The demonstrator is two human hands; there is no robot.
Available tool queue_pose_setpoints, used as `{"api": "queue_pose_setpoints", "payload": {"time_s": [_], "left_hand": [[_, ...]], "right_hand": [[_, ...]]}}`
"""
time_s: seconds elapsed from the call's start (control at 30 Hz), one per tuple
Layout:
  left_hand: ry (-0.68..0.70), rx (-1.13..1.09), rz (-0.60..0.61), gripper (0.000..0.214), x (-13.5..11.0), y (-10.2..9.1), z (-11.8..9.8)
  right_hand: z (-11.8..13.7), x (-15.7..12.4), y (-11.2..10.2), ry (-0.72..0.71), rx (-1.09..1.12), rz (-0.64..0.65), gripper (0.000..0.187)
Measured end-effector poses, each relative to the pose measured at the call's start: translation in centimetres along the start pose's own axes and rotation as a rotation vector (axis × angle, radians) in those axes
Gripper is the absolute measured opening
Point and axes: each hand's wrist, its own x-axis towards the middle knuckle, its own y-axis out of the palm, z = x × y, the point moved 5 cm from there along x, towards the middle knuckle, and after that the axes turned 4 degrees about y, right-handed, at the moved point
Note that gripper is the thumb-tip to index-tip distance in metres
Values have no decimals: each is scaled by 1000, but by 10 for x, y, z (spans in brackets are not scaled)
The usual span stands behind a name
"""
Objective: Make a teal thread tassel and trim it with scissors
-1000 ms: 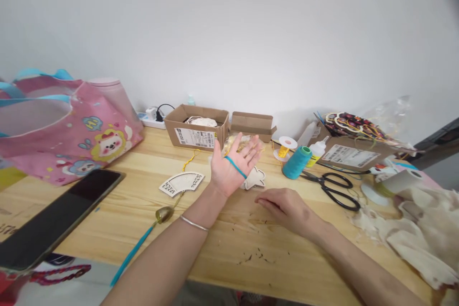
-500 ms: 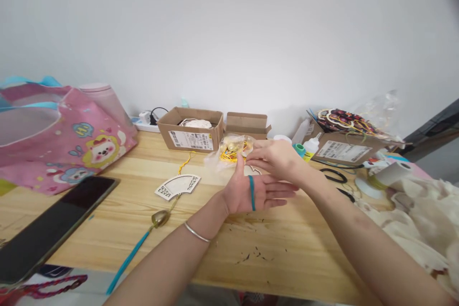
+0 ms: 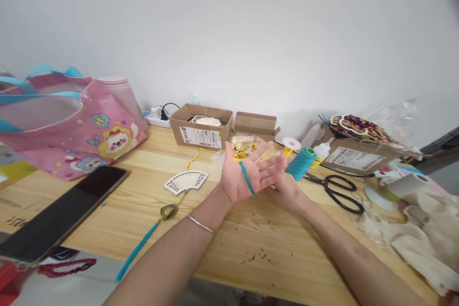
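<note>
Teal thread (image 3: 246,178) crossed the left hand's (image 3: 236,182) palm, spread wide above the table (image 3: 287,258), fingers pointing right. The right hand (image 3: 288,193) sat partly behind those fingers, its grip hidden. 1 teal cone (image 3: 301,163) stood just beyond.

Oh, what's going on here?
Someone at a wooden table has their left hand open, palm showing, with teal thread across it. Their right hand is partly hidden behind the left fingers, so its grip isn't clear. A fan-shaped ornament with a bell and teal tassel lies to the left; scissors lie to the right.
</note>
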Motion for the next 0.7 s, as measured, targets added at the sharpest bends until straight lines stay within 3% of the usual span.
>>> {"api": "queue_pose_setpoints", "payload": {"time_s": [0.1, 0.2, 0.4, 0.5, 0.57, 0.7], "left_hand": [[170, -22, -131, 85, 3, -11, -13], [236, -33, -221, 80, 4, -19, -17], [280, -17, -354, 73, 4, -28, -19], [215, 22, -359, 73, 5, -31, -13], [97, 38, -338, 75, 5, -30, -1], [-193, 22, -232, 81, 4, -19, 34]], "right_hand": [[8, -12, 7, -86, -311, -34, 25], [14, -17, 10, -174, -586, -55, 25], [30, -20, 5, -288, -744, -98, 24], [41, -23, -2, -331, -702, -124, 27], [43, -23, -9, -298, -621, -128, 29], [35, -22, -27, -93, -302, -151, 29]]}}
